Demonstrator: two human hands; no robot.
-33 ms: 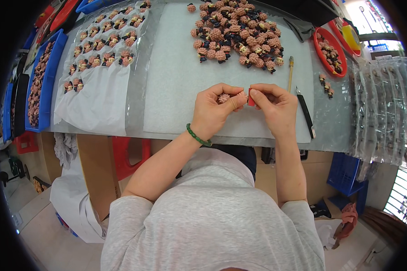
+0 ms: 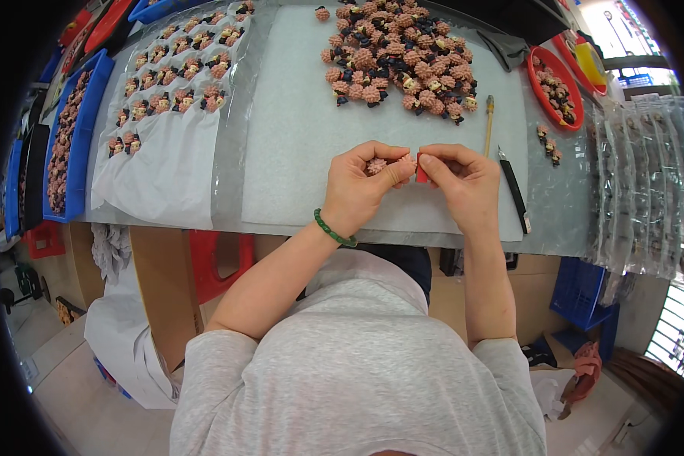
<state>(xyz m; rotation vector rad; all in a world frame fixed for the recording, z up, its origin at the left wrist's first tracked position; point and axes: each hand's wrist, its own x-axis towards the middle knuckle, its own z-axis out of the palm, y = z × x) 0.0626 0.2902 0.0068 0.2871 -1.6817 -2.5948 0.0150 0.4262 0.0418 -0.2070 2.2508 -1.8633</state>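
My left hand (image 2: 357,186), with a green bead bracelet on its wrist, is closed around a small figurine (image 2: 377,165) with knobbly pink hair. Most of the figurine is hidden by the fingers. Close beside it, my right hand (image 2: 460,182) pinches a small, flat red piece (image 2: 421,169) between thumb and fingers. The red piece is at the figurine's right side; whether they touch I cannot tell. Both hands are over a white padded sheet (image 2: 296,152) near the table's front edge. Beyond them lies a heap of similar pink-haired figurines (image 2: 395,57).
To the right lie a wooden-handled brush (image 2: 489,121) and a black craft knife (image 2: 513,190). A red bowl (image 2: 534,72) of figurines stands farther right, near hanging clear plastic packs (image 2: 638,182). Rows of figurines rest on white paper (image 2: 167,178) at left, beside a blue tray (image 2: 76,182).
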